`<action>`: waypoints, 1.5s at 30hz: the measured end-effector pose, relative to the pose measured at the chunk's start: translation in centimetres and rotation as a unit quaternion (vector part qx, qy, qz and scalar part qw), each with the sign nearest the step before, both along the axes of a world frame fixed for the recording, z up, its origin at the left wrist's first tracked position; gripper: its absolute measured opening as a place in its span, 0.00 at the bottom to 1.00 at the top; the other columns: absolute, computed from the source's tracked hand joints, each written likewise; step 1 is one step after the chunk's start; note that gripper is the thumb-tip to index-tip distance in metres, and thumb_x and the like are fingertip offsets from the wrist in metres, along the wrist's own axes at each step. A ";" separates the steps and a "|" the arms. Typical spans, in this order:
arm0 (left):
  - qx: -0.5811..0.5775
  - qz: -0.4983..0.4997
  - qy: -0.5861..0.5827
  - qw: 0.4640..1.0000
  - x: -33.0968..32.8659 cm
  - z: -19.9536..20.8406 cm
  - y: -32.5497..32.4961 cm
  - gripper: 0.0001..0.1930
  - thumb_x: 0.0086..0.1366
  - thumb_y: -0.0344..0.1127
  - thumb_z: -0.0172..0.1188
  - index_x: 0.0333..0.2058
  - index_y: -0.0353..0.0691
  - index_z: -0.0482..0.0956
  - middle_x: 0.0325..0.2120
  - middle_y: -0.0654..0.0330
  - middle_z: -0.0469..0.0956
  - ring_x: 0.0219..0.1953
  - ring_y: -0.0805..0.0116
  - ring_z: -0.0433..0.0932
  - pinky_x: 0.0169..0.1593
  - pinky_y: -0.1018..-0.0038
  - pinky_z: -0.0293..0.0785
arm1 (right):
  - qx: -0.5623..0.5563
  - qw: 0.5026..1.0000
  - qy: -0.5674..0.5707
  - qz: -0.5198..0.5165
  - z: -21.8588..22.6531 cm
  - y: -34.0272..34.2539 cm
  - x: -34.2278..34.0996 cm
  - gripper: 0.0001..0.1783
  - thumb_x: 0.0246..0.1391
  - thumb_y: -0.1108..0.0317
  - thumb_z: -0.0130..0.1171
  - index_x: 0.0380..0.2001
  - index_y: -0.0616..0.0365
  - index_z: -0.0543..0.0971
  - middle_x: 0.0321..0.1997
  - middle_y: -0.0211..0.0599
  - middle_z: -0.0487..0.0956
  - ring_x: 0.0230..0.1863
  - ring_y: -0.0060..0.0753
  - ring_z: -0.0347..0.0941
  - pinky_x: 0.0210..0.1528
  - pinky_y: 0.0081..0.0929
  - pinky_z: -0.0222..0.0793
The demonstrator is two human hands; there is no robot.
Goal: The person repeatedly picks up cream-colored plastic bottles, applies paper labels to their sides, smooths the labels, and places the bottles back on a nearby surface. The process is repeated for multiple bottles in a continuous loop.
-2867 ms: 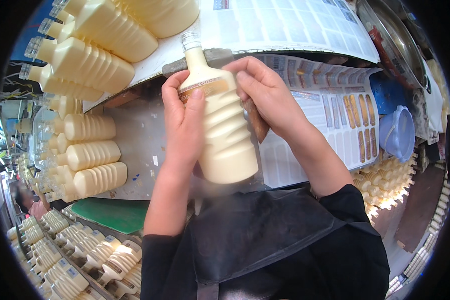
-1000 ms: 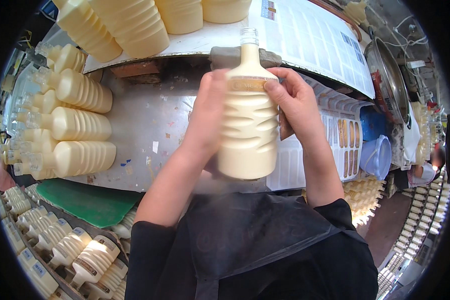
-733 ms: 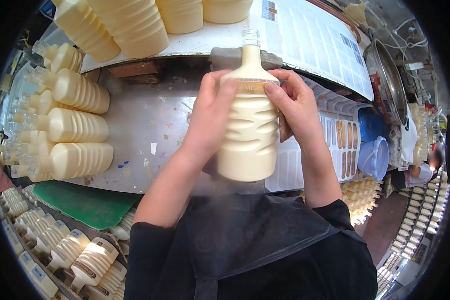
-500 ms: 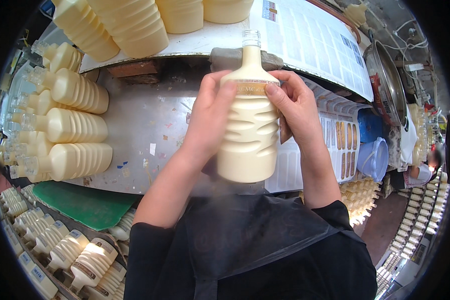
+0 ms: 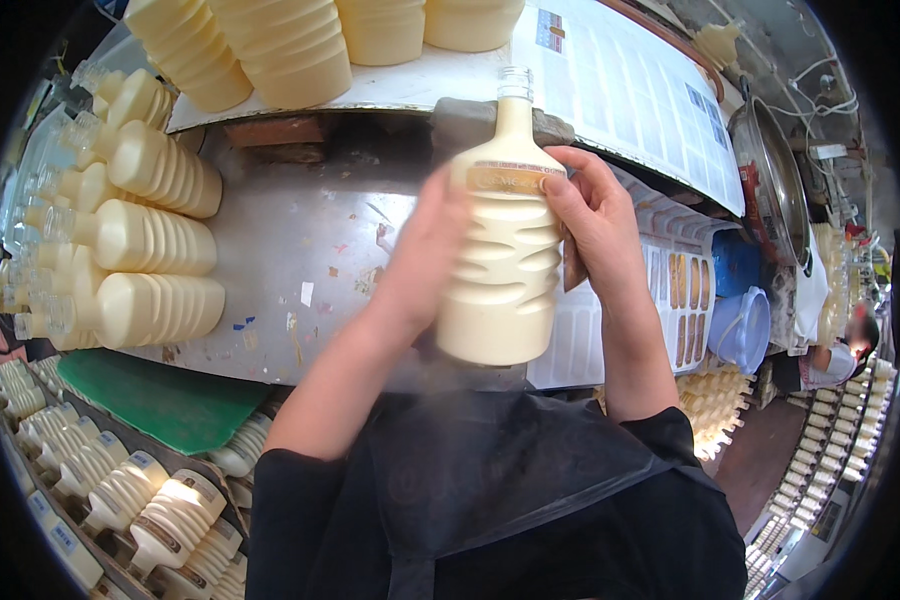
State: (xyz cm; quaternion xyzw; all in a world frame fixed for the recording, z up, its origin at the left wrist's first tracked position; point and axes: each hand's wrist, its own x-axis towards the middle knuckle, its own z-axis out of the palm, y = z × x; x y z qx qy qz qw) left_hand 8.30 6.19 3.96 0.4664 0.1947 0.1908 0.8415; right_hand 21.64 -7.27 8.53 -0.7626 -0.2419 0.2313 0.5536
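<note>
A cream-coloured bottle [image 5: 500, 310] with a ribbed body and clear neck is upright in front of me, over the near edge of the metal table [image 5: 310, 260]. Around its shoulder runs a gold-brown label [image 5: 500, 178]. My right hand [image 5: 598, 215] grips the bottle's right side, its thumb pressed on the label's right end. A brown flap [image 5: 573, 262], perhaps a loose part of a label, hangs below that hand's fingers. At the bottle's left shoulder, my left hand [image 5: 425, 250] is smeared by motion, and its fingers cannot be made out.
Several cream bottles [image 5: 160, 310] lie stacked at the left, necks outward. More bottles [image 5: 280, 50] stand on the white shelf [image 5: 390, 95]. Label sheets [image 5: 690, 290] lie at the right, beside a blue bucket [image 5: 740, 330]. A green sheet [image 5: 160, 400] covers bottles at lower left.
My left hand has blurred and shifted slightly along the bottle's left shoulder. My right hand keeps its hold. The whole view has moved a little.
</note>
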 end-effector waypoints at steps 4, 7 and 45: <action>0.100 -0.036 0.041 0.993 -0.5 0.5 -0.5 0.29 0.71 0.46 0.63 0.61 0.34 0.69 0.50 0.50 0.81 0.52 0.59 0.81 0.58 0.64 0.75 | 0.072 0.989 0.127 -0.009 -0.5 -1.0 -0.3 0.27 0.73 0.51 0.52 0.63 0.62 0.71 0.25 0.19 0.71 0.19 0.09 0.61 0.17 0.12 0.53; 0.200 -0.035 0.073 0.977 -0.5 1.6 -0.6 0.30 0.70 0.45 0.63 0.63 0.33 0.67 0.53 0.51 0.80 0.54 0.65 0.80 0.59 0.66 0.75 | 0.085 0.978 0.189 0.006 -1.1 -1.6 -0.4 0.27 0.73 0.49 0.52 0.60 0.62 0.74 0.27 0.19 0.72 0.21 0.08 0.60 0.22 0.12 0.55; 0.101 -0.001 0.043 0.994 2.0 0.4 1.1 0.27 0.81 0.55 0.43 0.52 0.33 0.77 0.43 0.57 0.81 0.45 0.71 0.78 0.53 0.72 0.74 | 0.019 0.999 0.038 -0.009 -0.7 0.6 0.1 0.22 0.61 0.56 0.66 0.50 0.62 0.80 0.32 0.24 0.76 0.33 0.13 0.69 0.37 0.16 0.67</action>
